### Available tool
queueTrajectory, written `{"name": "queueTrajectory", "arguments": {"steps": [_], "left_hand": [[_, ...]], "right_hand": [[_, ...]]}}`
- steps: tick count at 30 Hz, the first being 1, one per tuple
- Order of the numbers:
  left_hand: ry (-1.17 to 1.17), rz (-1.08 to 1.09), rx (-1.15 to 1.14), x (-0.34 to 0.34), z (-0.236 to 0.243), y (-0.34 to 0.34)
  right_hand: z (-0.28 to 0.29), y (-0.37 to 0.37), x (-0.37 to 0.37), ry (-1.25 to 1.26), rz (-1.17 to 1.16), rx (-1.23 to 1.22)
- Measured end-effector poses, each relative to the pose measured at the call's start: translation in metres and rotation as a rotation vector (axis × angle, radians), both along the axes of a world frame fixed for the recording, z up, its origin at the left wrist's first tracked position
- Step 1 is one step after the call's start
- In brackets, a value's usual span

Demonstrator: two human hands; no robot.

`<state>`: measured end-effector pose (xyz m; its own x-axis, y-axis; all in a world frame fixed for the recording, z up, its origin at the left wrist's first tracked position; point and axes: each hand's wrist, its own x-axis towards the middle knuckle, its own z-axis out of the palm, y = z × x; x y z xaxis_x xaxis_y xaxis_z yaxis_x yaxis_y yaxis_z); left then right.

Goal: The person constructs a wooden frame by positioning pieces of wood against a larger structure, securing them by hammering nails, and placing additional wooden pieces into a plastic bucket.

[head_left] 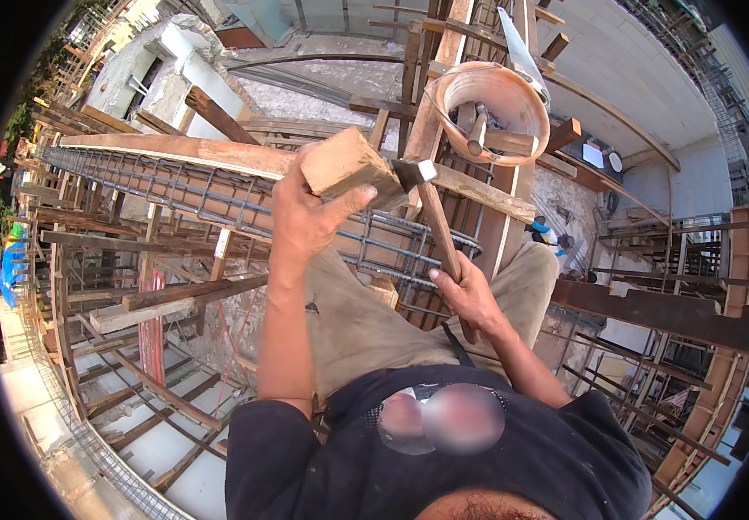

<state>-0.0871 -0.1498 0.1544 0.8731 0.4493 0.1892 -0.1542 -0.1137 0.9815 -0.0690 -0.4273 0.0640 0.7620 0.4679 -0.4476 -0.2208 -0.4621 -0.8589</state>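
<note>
My left hand (314, 212) grips a short, thick wooden block (344, 160), fingers behind it and thumb along its lower side. My right hand (470, 295) is closed round the wooden handle of a hammer (437, 217). The hammer's metal head (411, 177) is at the block's right end; whether they touch I cannot tell. Just below both hands, a long steel rebar cage (366, 251) lies along a timber form (192, 154). My bent legs in brown trousers are beneath my arms.
An orange bucket (487, 87) holding wooden-handled items sits on beams ahead, beside a handsaw (522, 48). Timber scaffolding (166, 299) with gaps down to lower levels surrounds me. A dark beam (669, 316) runs out to the right. A blue-and-black object (547, 236) lies by my right knee.
</note>
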Motion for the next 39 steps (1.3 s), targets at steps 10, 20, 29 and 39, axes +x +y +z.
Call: {"name": "queueTrajectory", "arguments": {"steps": [10, 20, 29, 39], "left_hand": [[0.056, -0.002, -0.044, 0.004, 0.004, -0.004], [0.095, -0.038, 0.024, 0.001, -0.003, 0.005], [0.047, -0.054, 0.014, 0.002, -0.008, -0.001], [0.065, 0.111, 0.087, -0.053, -0.032, -0.054]], "right_hand": [[0.036, -0.016, -0.016, -0.344, -0.1, 0.135], [-0.014, -0.014, 0.003, -0.191, 0.133, -0.186], [-0.012, -0.024, 0.011, 0.028, 0.148, -0.054], [0.055, -0.038, -0.034, -0.015, 0.095, 0.195]]}}
